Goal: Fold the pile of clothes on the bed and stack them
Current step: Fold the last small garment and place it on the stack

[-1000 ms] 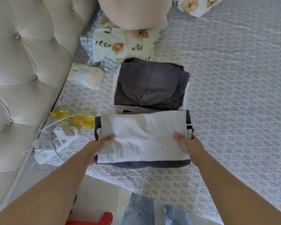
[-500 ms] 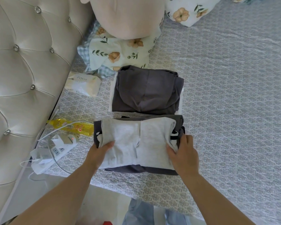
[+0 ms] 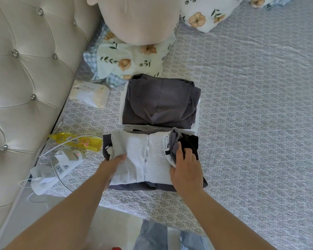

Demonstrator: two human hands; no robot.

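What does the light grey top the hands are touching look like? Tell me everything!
The light grey top looks like soft knit cloth, folded in from both sides so two flaps meet at a seam down its middle. It lies flat on top of darker folded clothes near the bed's edge, in front of a dark grey folded stack. The left hand holds its left edge; the right hand grips its right edge, where dark cloth bunches up.
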